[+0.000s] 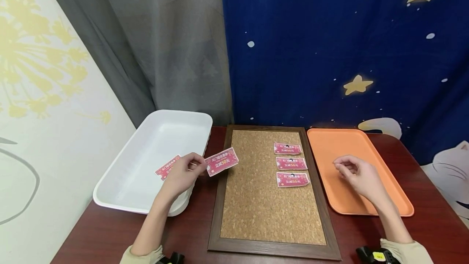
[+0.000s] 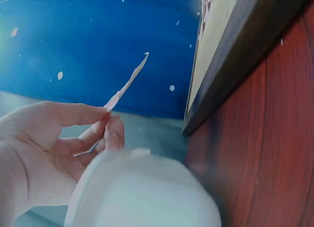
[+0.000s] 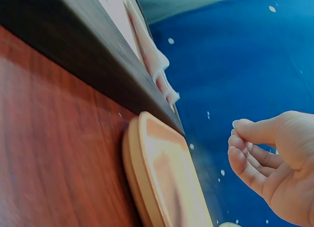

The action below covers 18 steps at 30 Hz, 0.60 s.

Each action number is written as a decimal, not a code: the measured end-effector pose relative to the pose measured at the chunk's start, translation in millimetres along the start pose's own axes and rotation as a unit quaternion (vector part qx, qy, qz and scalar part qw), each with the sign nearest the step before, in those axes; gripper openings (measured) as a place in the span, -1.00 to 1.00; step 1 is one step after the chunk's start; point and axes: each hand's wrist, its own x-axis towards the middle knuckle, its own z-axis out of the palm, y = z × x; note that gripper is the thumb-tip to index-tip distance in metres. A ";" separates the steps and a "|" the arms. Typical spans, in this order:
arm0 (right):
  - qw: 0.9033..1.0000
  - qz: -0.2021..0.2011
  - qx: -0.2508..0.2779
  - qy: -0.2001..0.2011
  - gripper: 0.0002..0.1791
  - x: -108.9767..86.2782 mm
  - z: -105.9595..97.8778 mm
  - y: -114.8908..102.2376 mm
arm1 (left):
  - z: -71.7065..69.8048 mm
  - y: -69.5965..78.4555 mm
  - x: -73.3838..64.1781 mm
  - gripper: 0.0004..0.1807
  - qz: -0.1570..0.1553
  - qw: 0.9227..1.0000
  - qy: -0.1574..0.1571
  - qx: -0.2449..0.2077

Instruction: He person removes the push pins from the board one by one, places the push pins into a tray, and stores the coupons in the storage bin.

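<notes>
My left hand (image 1: 182, 174) pinches a pink paper coupon (image 1: 222, 161) by its left end, above the left side of a framed cork board (image 1: 264, 211). Edge-on, that coupon (image 2: 128, 85) shows as a thin strip in the left wrist view. A second coupon (image 1: 166, 167) lies in the white basin (image 1: 121, 174), partly behind the hand. Three coupons, including the lowest one (image 1: 292, 179), are fixed with dark pins down the board's right side. Over the orange tray (image 1: 337, 141), my right hand (image 1: 360, 176) has curled fingers with thumb and index tips together; nothing shows between them.
The dark red table (image 1: 106, 235) carries the basin at left, the board in the middle and the tray at right. A blue curtain (image 1: 293, 52) and a grey curtain (image 1: 183, 52) hang behind. A white patterned wall (image 1: 55, 133) bounds the left side.
</notes>
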 end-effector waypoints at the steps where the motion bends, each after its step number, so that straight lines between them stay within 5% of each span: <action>1: 1.000 0.008 0.003 0.001 -0.90 0.2 -2.3 2.6 | -3.1 -1.7 -0.8 -0.88 -0.003 1.000 0.004 0.004; 18: 0.994 0.102 -0.016 0.044 -0.79 -0.9 -34.5 50.1 | -42.5 -40.7 -7.2 -0.79 -0.036 0.998 0.056 0.021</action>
